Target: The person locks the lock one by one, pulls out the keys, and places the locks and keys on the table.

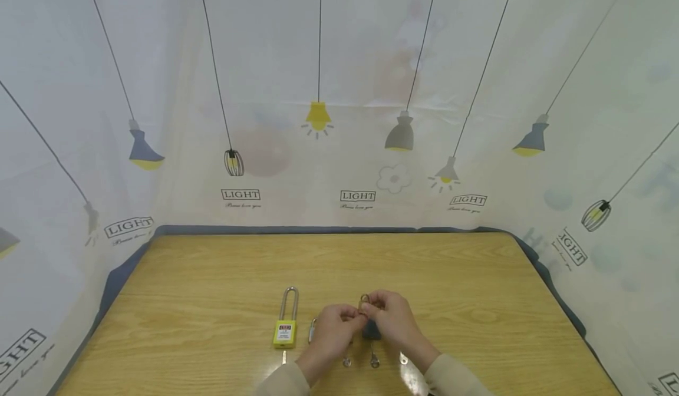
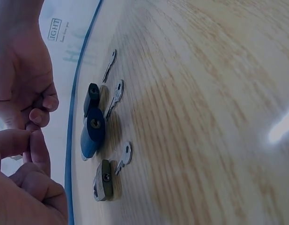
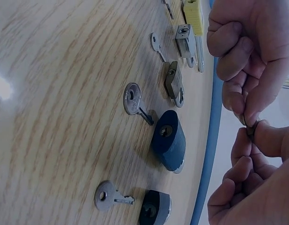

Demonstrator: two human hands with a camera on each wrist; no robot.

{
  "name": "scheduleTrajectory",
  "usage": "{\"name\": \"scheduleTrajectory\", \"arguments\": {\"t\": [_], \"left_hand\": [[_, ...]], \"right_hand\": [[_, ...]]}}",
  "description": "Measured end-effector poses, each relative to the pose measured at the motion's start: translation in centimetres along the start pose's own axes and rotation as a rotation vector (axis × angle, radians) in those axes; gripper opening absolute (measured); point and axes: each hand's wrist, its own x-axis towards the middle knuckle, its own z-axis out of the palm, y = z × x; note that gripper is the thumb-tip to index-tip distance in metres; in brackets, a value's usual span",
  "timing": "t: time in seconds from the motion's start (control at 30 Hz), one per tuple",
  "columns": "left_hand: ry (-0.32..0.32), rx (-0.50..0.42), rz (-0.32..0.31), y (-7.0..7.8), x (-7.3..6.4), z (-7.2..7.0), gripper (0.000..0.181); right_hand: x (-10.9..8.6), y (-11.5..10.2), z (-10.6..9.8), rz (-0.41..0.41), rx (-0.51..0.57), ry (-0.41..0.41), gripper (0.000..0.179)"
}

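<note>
My left hand (image 1: 330,330) and right hand (image 1: 396,323) meet above the table, pinching a small coppery metal ring (image 1: 364,298) between thumbs and fingertips. In the right wrist view a dark bit of the ring (image 3: 250,130) shows where the fingertips meet; the rest is hidden by fingers. Below the hands stands a blue padlock (image 3: 168,143) with its key (image 3: 133,99) in front. A black padlock (image 3: 155,207) is beside it, also with a key (image 3: 106,196). On the other side are a small brass-toned padlock (image 3: 173,80) and a silver padlock (image 3: 183,40).
A yellow padlock (image 1: 284,333) with a long shackle stands at the row's left end, a key (image 1: 284,357) in front of it. The wooden table (image 1: 212,278) meets a pale curtain (image 1: 297,207) printed with lamps. Light glares off the table's near side.
</note>
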Motion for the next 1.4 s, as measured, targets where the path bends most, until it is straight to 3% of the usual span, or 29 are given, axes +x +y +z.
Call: {"name": "scheduleTrajectory", "arguments": {"t": [0.23,0.47,0.8,1.17,1.4], "left_hand": [[0.043,0.003,-0.017,-0.15,0.10,0.20,0.021],[0.044,0.002,-0.037,-0.12,0.10,0.23,0.018],[0.062,0.012,-0.026,-0.40,-0.20,0.30,0.017],[0.148,-0.028,0.002,-0.24,-0.21,0.74,0.018],[0.139,-0.055,-0.016,-0.37,-0.20,0.81,0.016]], "right_hand": [[-0.11,-0.45,-0.01,0.031,-0.029,0.017,0.011],[-0.16,-0.46,-0.05,0.039,-0.060,0.028,0.014],[-0.05,-0.10,-0.23,0.030,0.016,-0.061,0.009],[0.12,-0.12,0.10,0.048,-0.045,0.032,0.011],[0.16,0.16,-0.04,0.056,-0.037,0.022,0.013]]}}
